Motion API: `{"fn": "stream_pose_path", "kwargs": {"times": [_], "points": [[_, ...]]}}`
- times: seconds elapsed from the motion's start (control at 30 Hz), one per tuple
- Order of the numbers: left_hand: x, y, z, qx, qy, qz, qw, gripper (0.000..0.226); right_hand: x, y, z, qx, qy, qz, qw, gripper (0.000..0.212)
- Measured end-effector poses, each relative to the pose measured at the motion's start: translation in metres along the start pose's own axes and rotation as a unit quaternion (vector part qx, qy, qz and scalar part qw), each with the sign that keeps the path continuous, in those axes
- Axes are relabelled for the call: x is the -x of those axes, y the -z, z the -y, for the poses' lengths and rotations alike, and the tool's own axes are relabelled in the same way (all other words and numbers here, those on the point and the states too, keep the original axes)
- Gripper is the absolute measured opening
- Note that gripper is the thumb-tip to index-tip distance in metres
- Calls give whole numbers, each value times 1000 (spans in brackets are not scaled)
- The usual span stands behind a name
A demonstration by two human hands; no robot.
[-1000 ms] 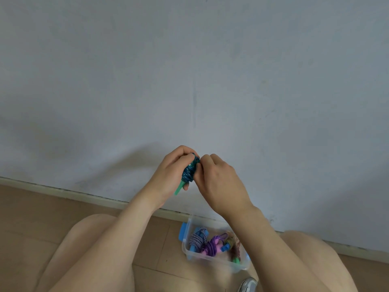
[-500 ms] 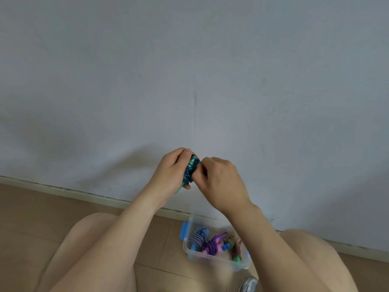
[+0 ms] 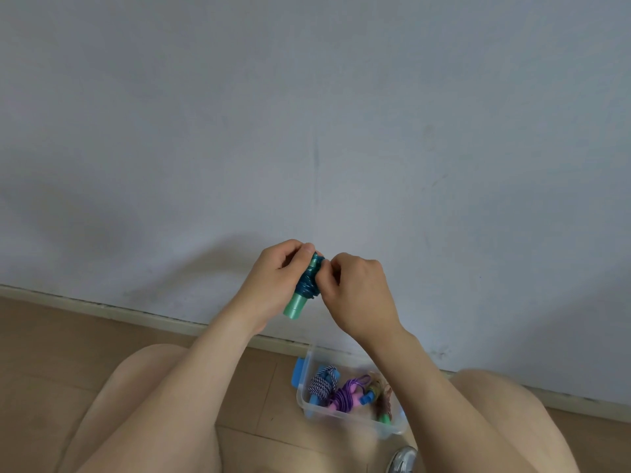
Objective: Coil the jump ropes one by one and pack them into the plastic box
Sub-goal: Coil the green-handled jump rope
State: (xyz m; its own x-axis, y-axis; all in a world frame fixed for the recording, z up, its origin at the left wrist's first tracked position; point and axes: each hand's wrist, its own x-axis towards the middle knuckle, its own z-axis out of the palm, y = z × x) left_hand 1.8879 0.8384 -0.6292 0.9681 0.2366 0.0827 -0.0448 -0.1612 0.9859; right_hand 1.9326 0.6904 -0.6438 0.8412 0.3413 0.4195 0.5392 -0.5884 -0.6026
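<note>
A teal braided jump rope with a pale green plastic handle [image 3: 309,285], nearly coiled, is gripped by the left hand [image 3: 273,285] while its end is pinched by the right hand [image 3: 358,295]. Below, three coiled ropes are already packed in the clear plastic box [image 3: 341,419].

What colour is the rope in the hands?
Dark teal jump rope, wound around light green handles; head view shows it.

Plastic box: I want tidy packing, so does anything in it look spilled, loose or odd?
Nothing stands out. The coiled ropes lie inside the plastic box; both hands hold the teal rope above it.
</note>
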Motion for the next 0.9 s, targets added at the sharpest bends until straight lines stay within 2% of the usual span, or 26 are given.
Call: {"fn": "stream_pose_path", "kwargs": {"times": [0.1, 0.2, 0.27, 0.37, 0.47, 0.57, 0.63, 0.73, 0.9], "points": [[-1, 1, 2, 13, 7, 7, 1000, 33, -2, 3, 0, 10, 15, 20, 1000, 45], [-2, 6, 0, 8, 8, 10, 1000, 30, -4, 11, -5, 46, 67, 97, 992, 41], [-1, 8, 0, -27, -1, 14, 1000, 25, -3, 12, -8, 30, 64, 121, 990, 40], [0, 7, 1, -46, -10, 19, 999, 22, -4, 15, -4, -53, -8, 131, 990, 43], [1, 3, 3, -29, -14, 21, 999, 21, -7, 20, -1, -165, -120, 133, 970, 42], [2, -1, 4, -44, -22, 31, 998, 17, -6, 22, -4, -174, -163, 115, 964, 44], [1, -1, 4, -37, -16, 31, 999, 18, -5, 19, -5, -133, -122, 102, 978, 45], [-2, 3, 3, 42, 18, 9, 999, 26, -5, 14, -8, -62, -40, 55, 996, 46], [-3, 3, 4, 108, 51, 3, 993, 18, -4, 11, -9, -77, 7, 36, 996, 37]]}}
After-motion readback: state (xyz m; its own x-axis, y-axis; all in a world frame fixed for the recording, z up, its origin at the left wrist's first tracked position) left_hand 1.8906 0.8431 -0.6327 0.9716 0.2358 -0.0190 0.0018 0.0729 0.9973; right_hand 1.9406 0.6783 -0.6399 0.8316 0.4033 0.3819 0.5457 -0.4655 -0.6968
